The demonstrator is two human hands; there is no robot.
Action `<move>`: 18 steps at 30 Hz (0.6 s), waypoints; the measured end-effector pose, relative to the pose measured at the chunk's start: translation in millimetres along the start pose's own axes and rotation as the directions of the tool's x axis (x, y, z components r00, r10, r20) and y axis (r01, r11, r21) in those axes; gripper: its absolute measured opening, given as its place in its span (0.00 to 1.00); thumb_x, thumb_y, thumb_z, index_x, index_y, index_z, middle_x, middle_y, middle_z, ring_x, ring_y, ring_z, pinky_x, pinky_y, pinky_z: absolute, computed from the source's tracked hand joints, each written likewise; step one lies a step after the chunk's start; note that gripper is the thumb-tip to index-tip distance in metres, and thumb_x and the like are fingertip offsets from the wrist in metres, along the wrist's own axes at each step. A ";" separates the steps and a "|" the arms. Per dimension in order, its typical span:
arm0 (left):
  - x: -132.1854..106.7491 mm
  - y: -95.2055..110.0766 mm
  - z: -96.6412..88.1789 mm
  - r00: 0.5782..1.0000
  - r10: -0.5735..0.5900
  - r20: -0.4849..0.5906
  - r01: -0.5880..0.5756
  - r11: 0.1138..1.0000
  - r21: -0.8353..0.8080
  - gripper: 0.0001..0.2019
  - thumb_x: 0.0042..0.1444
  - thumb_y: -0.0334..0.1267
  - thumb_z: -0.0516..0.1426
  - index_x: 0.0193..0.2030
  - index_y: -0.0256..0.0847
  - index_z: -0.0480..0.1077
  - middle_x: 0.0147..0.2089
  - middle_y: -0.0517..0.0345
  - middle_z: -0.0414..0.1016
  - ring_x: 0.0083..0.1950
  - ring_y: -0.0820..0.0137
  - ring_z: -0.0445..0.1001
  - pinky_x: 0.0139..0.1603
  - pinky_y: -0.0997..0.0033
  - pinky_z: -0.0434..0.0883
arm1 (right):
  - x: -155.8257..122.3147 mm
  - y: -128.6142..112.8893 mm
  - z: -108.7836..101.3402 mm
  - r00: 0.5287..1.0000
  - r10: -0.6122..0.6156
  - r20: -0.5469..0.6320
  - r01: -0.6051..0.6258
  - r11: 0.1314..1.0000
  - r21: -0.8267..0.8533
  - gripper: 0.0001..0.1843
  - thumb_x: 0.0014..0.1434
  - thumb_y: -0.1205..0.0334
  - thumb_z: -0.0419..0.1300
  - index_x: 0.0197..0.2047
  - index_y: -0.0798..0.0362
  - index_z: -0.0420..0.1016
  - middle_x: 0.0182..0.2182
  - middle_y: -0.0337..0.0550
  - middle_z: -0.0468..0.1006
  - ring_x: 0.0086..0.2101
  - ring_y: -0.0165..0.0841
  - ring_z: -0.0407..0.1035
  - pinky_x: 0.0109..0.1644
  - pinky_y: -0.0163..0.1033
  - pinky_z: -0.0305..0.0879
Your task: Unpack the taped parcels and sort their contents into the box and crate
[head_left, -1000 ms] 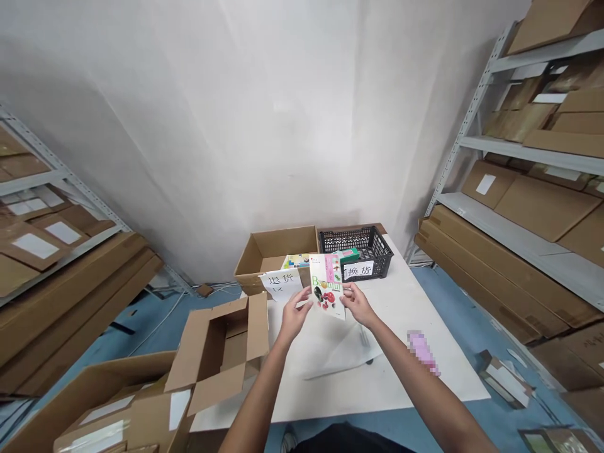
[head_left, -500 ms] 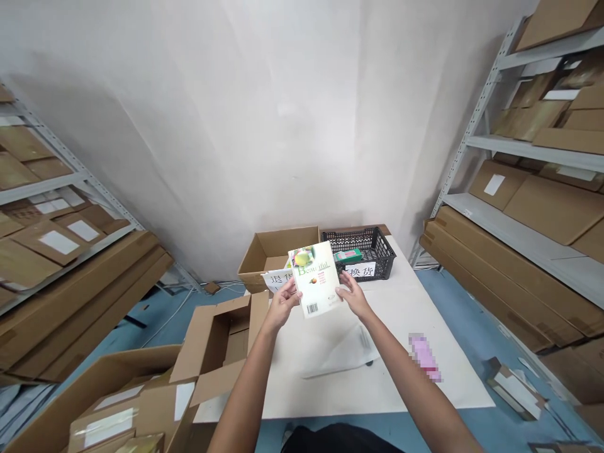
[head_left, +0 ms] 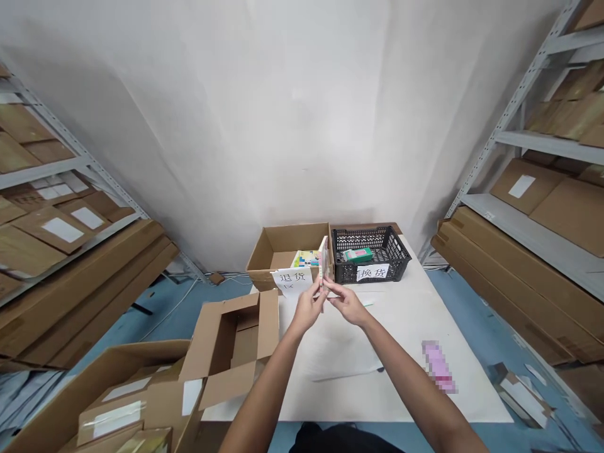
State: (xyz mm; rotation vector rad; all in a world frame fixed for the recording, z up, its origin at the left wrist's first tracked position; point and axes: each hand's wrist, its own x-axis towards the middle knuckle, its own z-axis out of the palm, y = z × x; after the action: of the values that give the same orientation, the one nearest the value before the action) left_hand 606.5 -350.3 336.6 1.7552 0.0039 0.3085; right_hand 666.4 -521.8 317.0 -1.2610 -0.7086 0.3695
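Note:
Both my hands hold a thin book (head_left: 323, 263) upright and edge-on above the white table (head_left: 425, 314); only its spine and narrow edge show. My left hand (head_left: 307, 308) grips its lower left side with curled fingers. My right hand (head_left: 343, 301) pinches its lower right side. Behind the book stands an open cardboard box (head_left: 283, 246) with a white paper label and colourful items inside. Beside it sits a black plastic crate (head_left: 372, 248) with a white label and a green-and-pink packet in it.
A white mailer bag (head_left: 340, 355) lies flat on the table under my forearms. An open empty carton (head_left: 231, 343) stands at the table's left edge, with more cartons below. Metal shelves with flat cardboard parcels line both sides. A pink blurred patch sits on my right forearm.
The book has turned from its front cover to its back cover and now stands edge-on to me. My hands stayed on its lower corners and moved slightly right.

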 end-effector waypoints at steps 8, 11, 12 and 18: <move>49.3 -45.7 -63.5 0.985 -0.160 0.065 0.173 0.898 -0.405 0.39 0.51 0.54 0.70 0.67 0.39 0.71 0.59 0.43 0.80 0.52 0.54 0.81 0.49 0.56 0.80 | 70.1 40.7 -11.2 0.905 0.029 -0.425 -0.085 0.990 -0.112 0.38 0.53 0.49 0.72 0.65 0.47 0.70 0.58 0.51 0.79 0.59 0.47 0.73 0.63 0.55 0.70; 72.1 -74.0 -88.2 0.981 -0.191 -0.045 0.160 0.912 -0.379 0.40 0.48 0.54 0.71 0.65 0.39 0.73 0.57 0.47 0.82 0.50 0.56 0.81 0.52 0.51 0.80 | 91.4 52.9 -13.5 0.916 0.145 -0.375 -0.148 0.989 0.020 0.34 0.49 0.47 0.75 0.56 0.49 0.74 0.48 0.51 0.84 0.47 0.48 0.80 0.52 0.53 0.77; 82.4 -82.4 -94.8 0.978 -0.186 -0.094 0.142 0.926 -0.351 0.39 0.47 0.55 0.71 0.65 0.38 0.73 0.56 0.48 0.82 0.50 0.56 0.81 0.54 0.50 0.79 | 100.6 56.6 -12.0 0.917 0.153 -0.369 -0.148 0.988 0.043 0.32 0.48 0.47 0.75 0.53 0.49 0.74 0.46 0.50 0.85 0.45 0.48 0.80 0.50 0.52 0.78; 171.6 -98.5 -124.7 0.982 -0.107 -0.157 0.069 0.971 -0.230 0.39 0.53 0.53 0.68 0.69 0.37 0.68 0.57 0.45 0.81 0.55 0.56 0.79 0.57 0.53 0.77 | 189.4 75.9 -14.2 0.878 0.119 -0.463 -0.124 0.992 0.020 0.33 0.46 0.50 0.73 0.54 0.50 0.73 0.44 0.48 0.85 0.42 0.45 0.80 0.46 0.50 0.77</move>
State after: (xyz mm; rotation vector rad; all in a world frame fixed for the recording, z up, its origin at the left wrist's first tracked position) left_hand 762.3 -180.1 298.3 1.4966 0.1632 0.3774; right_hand 824.4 -393.7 296.1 -1.3420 -0.2213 0.1527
